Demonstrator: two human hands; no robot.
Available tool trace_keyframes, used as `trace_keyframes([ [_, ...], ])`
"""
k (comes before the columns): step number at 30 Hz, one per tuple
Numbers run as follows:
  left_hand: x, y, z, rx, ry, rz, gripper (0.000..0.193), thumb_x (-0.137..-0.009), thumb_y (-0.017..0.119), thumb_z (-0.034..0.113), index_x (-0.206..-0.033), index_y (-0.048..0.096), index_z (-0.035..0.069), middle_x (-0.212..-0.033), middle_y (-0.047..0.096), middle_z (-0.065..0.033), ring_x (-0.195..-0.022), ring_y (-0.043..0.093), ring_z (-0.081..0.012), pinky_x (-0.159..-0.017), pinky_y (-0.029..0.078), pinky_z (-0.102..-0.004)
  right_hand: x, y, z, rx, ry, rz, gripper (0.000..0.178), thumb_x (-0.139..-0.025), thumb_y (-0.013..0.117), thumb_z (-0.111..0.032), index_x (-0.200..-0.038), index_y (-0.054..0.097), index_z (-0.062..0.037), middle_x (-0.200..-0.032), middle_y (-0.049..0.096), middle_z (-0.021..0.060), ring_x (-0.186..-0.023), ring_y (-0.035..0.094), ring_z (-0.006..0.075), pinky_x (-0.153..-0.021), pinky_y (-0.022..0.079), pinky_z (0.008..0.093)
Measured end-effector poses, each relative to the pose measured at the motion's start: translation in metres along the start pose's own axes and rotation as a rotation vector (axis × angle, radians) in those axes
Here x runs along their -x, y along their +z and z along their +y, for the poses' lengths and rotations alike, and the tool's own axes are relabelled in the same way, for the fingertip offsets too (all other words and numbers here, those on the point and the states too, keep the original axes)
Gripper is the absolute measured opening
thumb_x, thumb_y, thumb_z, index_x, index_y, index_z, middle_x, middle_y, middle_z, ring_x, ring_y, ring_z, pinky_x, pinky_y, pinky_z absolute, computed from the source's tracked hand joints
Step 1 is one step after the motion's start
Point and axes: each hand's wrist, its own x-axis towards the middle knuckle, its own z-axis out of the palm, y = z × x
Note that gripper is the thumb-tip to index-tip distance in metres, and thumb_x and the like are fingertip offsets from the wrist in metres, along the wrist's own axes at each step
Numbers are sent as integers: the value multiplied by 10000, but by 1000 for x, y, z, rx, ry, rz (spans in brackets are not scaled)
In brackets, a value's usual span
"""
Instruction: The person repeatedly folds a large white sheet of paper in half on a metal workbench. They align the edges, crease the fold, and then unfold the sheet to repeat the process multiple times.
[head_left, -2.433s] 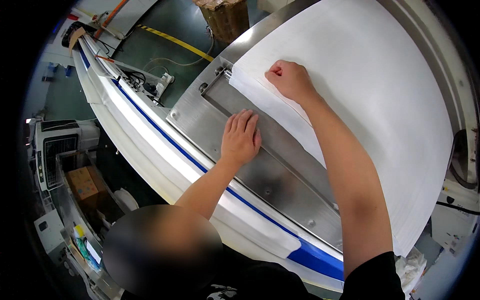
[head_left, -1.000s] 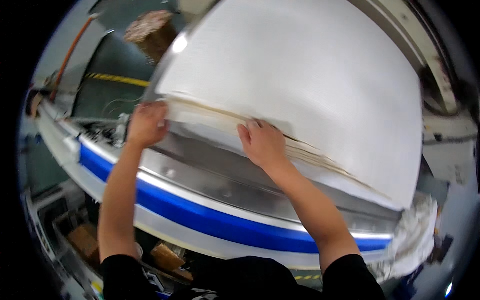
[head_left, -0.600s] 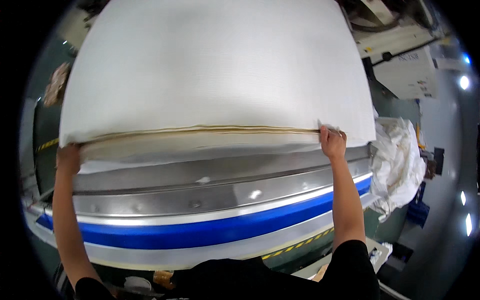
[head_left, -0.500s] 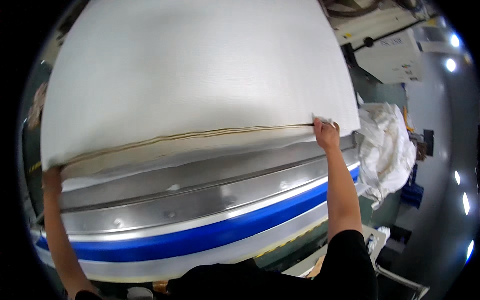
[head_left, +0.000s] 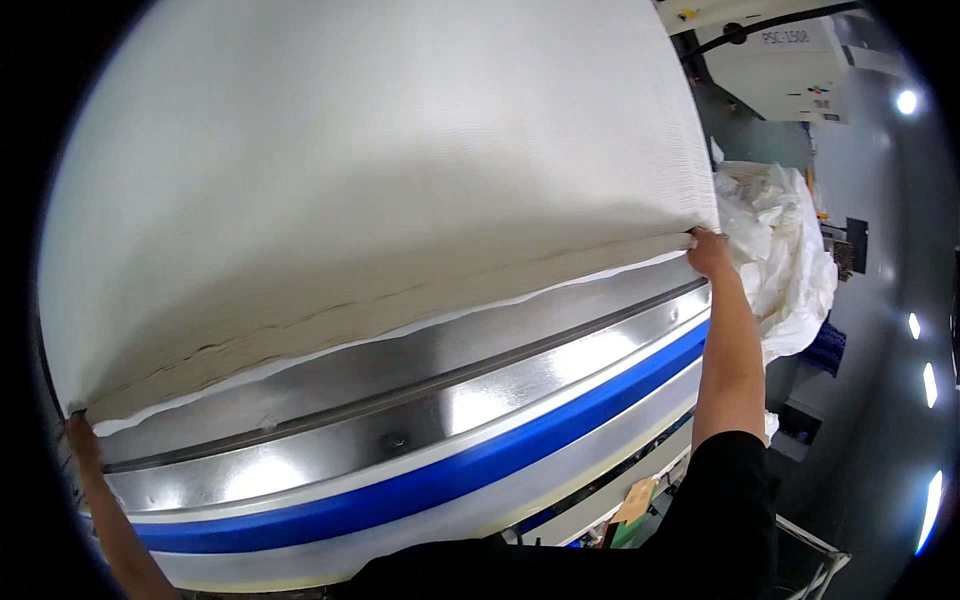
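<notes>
A wide sheet of white fabric [head_left: 400, 150] spreads over most of the view, finely wrinkled along its right side. Its near edge, a shaded beige-white band [head_left: 330, 315] with a brighter white strip under it, stretches between my two hands. At the far left, my left hand [head_left: 85, 440] is closed on the fabric's left corner; its fingers are partly dark and blurred. My right hand [head_left: 710, 252] pinches the right corner, thumb and fingers together. Both arms reach out straight. Just nearer to me than the fabric edge runs a shiny metal table surface [head_left: 330, 375].
Along the table's front runs a blue strip [head_left: 450, 455] between pale bands. Right of the table lies a heap of crumpled white material [head_left: 790, 265]. A white machine housing [head_left: 780, 75] stands at the upper right. A brown card [head_left: 635, 500] lies on a bench at the lower right.
My hands have moved farther apart, the right one outward to the right, the left one outward and nearer to me. The layered brown edges seen before are now covered by a flatter fabric band.
</notes>
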Motion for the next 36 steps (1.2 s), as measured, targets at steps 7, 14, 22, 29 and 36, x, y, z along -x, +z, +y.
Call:
trace_keyframes([
  [7, 33, -61, 10, 202, -10, -19, 346, -837, 463, 70, -1166, 557, 116, -1177, 570, -79, -1145, 498, -243, -1036, 314, -410, 13, -7, 6, -181, 94, 12, 373, -828, 479, -142, -1176, 599, -203, -1161, 615, 69, -1033, 600, 258, -895, 470, 384],
  [14, 62, -226, 0, 168, -132, -81, 355, -842, 449, 55, -1150, 587, 166, -1108, 628, -94, -1034, 578, -285, -1075, 272, -454, 55, -15, 108, -241, 40, 200, 342, -797, 535, -148, -1125, 624, -186, -1032, 645, 139, -959, 606, 323, -840, 468, 414],
  [22, 144, -236, -25, 206, 3, -210, 294, -829, 475, 93, -1083, 614, 143, -1090, 633, -82, -1064, 562, -274, -1068, 259, -493, 139, 9, 155, -252, -122, 117, 371, -752, 609, -76, -1119, 612, -134, -1011, 641, 176, -961, 588, 364, -813, 462, 433],
  [29, 219, -160, 41, 4, 226, -630, 306, -659, 626, 62, -936, 690, 171, -997, 668, -82, -1037, 596, -243, -1064, 303, -462, 194, 58, 104, 50, -228, -179, 307, -711, 592, -115, -1011, 656, -145, -934, 662, 113, -898, 623, 298, -806, 488, 422],
  [36, 220, -145, 105, -144, 315, -947, 217, -751, 599, 109, -944, 700, 102, -1069, 656, -102, -1072, 588, -264, -948, 409, -431, 216, 112, 87, 214, -289, -312, 145, -736, 581, -142, -852, 666, -121, -864, 661, 96, -858, 629, 285, -772, 487, 443],
])
